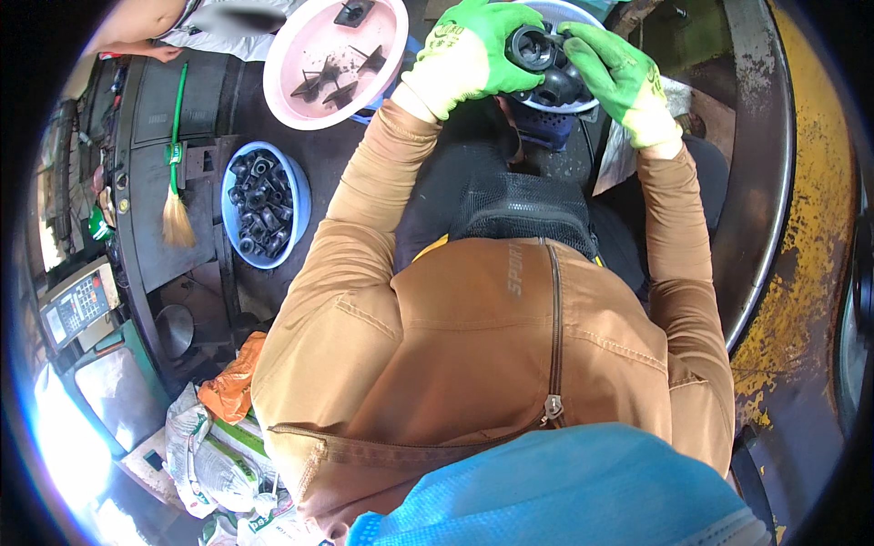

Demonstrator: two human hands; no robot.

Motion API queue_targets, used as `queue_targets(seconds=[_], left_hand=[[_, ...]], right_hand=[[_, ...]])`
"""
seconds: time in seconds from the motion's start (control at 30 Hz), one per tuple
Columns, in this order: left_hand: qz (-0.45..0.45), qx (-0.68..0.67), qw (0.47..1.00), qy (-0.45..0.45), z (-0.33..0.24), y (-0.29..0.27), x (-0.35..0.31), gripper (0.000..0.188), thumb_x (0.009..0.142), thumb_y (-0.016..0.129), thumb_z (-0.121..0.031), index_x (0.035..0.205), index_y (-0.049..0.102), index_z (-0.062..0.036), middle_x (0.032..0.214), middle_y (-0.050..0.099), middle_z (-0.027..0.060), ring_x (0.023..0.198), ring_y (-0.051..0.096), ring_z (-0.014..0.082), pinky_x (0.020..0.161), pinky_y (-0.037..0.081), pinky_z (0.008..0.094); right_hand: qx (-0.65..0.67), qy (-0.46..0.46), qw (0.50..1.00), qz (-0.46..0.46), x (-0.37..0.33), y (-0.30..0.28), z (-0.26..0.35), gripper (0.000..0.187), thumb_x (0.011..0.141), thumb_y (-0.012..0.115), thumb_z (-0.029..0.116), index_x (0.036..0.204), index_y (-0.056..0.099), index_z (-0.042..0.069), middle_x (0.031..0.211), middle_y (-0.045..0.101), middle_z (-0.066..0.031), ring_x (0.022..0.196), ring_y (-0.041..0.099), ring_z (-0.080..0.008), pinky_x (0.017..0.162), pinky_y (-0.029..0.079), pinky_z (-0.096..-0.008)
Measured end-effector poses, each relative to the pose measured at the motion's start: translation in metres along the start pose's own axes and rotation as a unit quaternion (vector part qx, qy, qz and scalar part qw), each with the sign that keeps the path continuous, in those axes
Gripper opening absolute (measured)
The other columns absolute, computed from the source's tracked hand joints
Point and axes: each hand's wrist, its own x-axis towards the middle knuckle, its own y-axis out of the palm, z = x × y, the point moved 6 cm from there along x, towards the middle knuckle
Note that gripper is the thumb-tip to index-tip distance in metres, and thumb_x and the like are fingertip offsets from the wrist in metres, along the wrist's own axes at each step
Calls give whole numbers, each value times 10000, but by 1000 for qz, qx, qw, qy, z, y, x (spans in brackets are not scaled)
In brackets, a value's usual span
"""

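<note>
One black fitting [532, 48] lies pinched in left fingers [512, 76], beside seemingly half-curled right fingers [596, 45].

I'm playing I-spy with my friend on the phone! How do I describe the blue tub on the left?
Start at the big brown jacket and look left, past its left sleeve. Between that sleeve and the green-handled broom sits a round blue tub. Unlike the pink tub higher in the picture, with just a few dark pieces, this one is heaped with black parts.
</note>
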Motion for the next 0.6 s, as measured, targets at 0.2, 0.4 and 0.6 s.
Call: queue_targets(seconds=[0.2, 0.4, 0.6], left_hand=[[54, 43, 994, -86, 2, 12, -3, 480, 580, 797, -200, 1027, 673, -80, 952, 674, 140, 902, 605, 355, 801, 475, 442], [28, 42, 995, -87, 7, 10, -3, 432, 578, 777, -172, 986, 675, -78, 912, 673, 134, 893, 607, 354, 796, 478, 426], [-58, 72, 995, -33, 2, 6, 2, 316, 598, 738, -140, 894, 649, -71, 885, 659, 116, 845, 595, 347, 793, 447, 423]], right_hand=[[7, 56, 996, 66, 3, 1, -8, 294, 907, 647, 210, 1173, 672, 87, 1060, 702, -119, 962, 692, -252, 811, 542, -325], [31, 101, 990, 88, -2, 10, -11, 309, 913, 641, 214, 1197, 664, 95, 1084, 699, -124, 990, 686, -252, 829, 536, -326], [31, 138, 988, 64, -7, 23, -11, 304, 935, 588, 246, 1188, 659, 92, 1133, 681, -101, 1032, 660, -274, 880, 517, -344]])
